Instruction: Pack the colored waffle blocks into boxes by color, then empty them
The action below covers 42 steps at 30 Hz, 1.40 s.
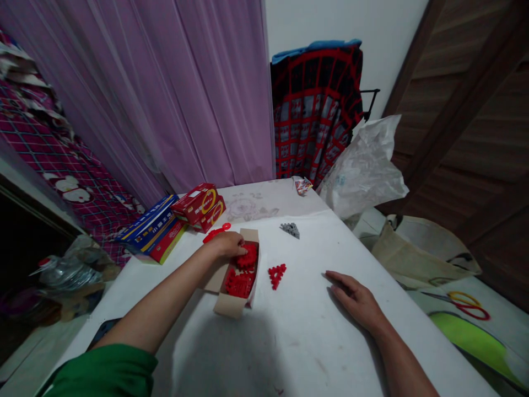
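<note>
My left hand [228, 243] reaches into an open cardboard box [231, 305] full of red plastic pieces [240, 281]; its fingers curl down onto the pieces at the far end of the box. My right hand [356, 298] lies flat on the white table [297, 336], palm down, fingers stretched out and holding nothing. A small cluster of red pieces [276, 274] lies on the table between the box and my right hand. A small grey piece [290, 229] sits farther back. A red ring-shaped part [215, 232] lies just beyond my left hand.
Red boxes [199, 205] and blue-and-red boxes [154, 227] are stacked at the table's back left. A crumpled white plastic bag [364, 168] rises at the back right edge. A small wrapper [302, 185] lies at the far edge. A purple curtain [173, 94] hangs behind; bags lie on the floor at right.
</note>
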Tool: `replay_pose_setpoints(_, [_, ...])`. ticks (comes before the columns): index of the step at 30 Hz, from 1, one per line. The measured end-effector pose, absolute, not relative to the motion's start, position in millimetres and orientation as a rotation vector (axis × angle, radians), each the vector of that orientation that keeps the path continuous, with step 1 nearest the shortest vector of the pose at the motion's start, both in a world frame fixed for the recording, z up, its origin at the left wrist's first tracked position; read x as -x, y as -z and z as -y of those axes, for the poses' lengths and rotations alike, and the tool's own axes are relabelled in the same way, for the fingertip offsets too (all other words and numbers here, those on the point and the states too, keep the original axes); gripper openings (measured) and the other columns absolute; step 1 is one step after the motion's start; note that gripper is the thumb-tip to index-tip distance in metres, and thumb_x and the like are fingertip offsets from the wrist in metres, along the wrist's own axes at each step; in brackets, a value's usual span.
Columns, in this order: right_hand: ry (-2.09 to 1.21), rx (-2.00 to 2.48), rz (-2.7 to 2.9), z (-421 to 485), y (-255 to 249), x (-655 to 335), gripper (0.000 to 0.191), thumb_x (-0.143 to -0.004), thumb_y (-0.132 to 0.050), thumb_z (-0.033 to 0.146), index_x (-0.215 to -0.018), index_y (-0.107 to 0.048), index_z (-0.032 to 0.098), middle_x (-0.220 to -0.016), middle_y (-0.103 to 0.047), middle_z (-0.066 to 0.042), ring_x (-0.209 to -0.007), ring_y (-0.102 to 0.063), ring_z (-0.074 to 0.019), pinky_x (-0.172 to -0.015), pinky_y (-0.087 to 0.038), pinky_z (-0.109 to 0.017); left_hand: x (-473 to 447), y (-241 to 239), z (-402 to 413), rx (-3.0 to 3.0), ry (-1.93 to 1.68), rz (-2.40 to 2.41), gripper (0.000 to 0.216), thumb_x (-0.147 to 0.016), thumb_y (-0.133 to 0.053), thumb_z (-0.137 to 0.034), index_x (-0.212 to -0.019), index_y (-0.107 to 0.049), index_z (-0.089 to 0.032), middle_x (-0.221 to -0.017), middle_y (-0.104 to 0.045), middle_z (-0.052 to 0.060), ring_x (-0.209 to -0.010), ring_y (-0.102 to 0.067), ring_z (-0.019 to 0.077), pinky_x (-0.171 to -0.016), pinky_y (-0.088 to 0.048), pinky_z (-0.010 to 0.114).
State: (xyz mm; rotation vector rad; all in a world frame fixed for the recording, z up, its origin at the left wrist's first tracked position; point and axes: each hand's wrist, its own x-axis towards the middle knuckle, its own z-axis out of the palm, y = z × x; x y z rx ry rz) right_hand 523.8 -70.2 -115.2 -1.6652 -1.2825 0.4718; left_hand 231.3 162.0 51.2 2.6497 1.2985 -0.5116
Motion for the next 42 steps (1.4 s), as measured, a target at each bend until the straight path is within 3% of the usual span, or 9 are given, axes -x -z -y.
replay_pose_setpoints(9, [-0.466, 1.666, 1.294, 70.4, 114.9, -524.8, 0.041, -0.078, -0.059, 0.051, -0.107, -0.072, 0.025, -0.112, -0.072, -0.009, -0.102, -0.066, -0.0256, -0.092, -0.054, -0.042, -239.1, -47.9, -134.9, -2.888, 0.386, -1.356, 0.027, -0.086, -0.051, -0.031, -0.1, -0.069, -0.017, -0.106, -0.068, 0.017, -0.101, -0.062, 0.0307, -0.084, -0.045, 0.041])
replay_pose_setpoints(14, [-0.45, 1.677, 1.308, 69.5, 116.7, -525.8, 0.04, -0.078, -0.06, 0.05, -0.107, -0.072, 0.025, -0.112, -0.072, -0.008, -0.102, -0.067, -0.0261, -0.092, -0.054, -0.042, -238.4, -42.5, -124.9, -2.943, 0.329, -1.363, 0.029, -0.089, -0.041, -0.017, -0.095, -0.069, -0.018, -0.099, -0.069, 0.015, -0.094, -0.064, 0.0268, -0.079, -0.046, 0.039])
replay_pose_setpoints(18, [-0.453, 1.679, 1.31, 69.8, 116.5, -525.7, 0.04, -0.078, -0.059, 0.05, -0.107, -0.072, 0.025, -0.112, -0.072, -0.009, -0.103, -0.066, -0.0263, -0.091, -0.055, -0.041, -235.9, -43.4, -117.4, -2.948, 0.339, -1.287, 0.031, -0.092, -0.041, -0.032, -0.091, -0.069, -0.017, -0.097, -0.069, 0.015, -0.09, -0.065, 0.0277, -0.078, -0.046, 0.039])
replay_pose_setpoints(22, [-0.446, 1.682, 1.307, 70.5, 117.0, -525.2, 0.04, -0.078, -0.06, 0.05, -0.108, -0.072, 0.025, -0.112, -0.072, -0.009, -0.103, -0.067, -0.0263, -0.091, -0.055, -0.041, -232.5, -44.0, -112.3, -2.943, 0.323, -1.195, 0.036, -0.084, -0.058, -0.05, -0.101, -0.062, -0.018, -0.108, -0.066, 0.014, -0.098, -0.063, 0.029, -0.083, -0.045, 0.039])
replay_pose_setpoints(26, [-0.442, 1.686, 1.305, 70.9, 117.0, -525.3, 0.04, -0.079, -0.059, 0.05, -0.107, -0.072, 0.025, -0.112, -0.072, -0.008, -0.102, -0.067, -0.0262, -0.091, -0.055, -0.041, -231.5, -41.2, -114.3, -2.914, 0.343, -1.141, 0.033, -0.079, -0.067, -0.044, -0.1, -0.057, -0.021, -0.106, -0.067, 0.01, -0.102, -0.062, 0.0281, -0.085, -0.044, 0.037])
replay_pose_setpoints(36, [-0.452, 1.683, 1.3, 70.6, 116.8, -525.3, 0.041, -0.078, -0.06, 0.05, -0.107, -0.072, 0.024, -0.112, -0.072, -0.009, -0.103, -0.066, -0.0266, -0.093, -0.054, -0.042, -223.6, -39.0, -124.5, -2.843, 0.422, -0.937, 0.03, -0.076, -0.068, -0.045, -0.094, -0.056, -0.023, -0.096, -0.068, 0.002, -0.09, -0.061, 0.0218, -0.081, -0.041, 0.031])
replay_pose_setpoints(42, [-0.444, 1.697, 1.302, 71.6, 118.0, -526.5, 0.042, -0.078, -0.059, 0.051, -0.108, -0.072, 0.024, -0.113, -0.071, -0.009, -0.104, -0.066, -0.0268, -0.094, -0.053, -0.042, -212.4, -47.9, -130.1, -2.762, 0.426, -0.767, 0.02, -0.089, -0.055, -0.042, -0.094, -0.06, -0.023, -0.101, -0.068, 0.002, -0.097, -0.06, 0.0208, -0.092, -0.036, 0.036])
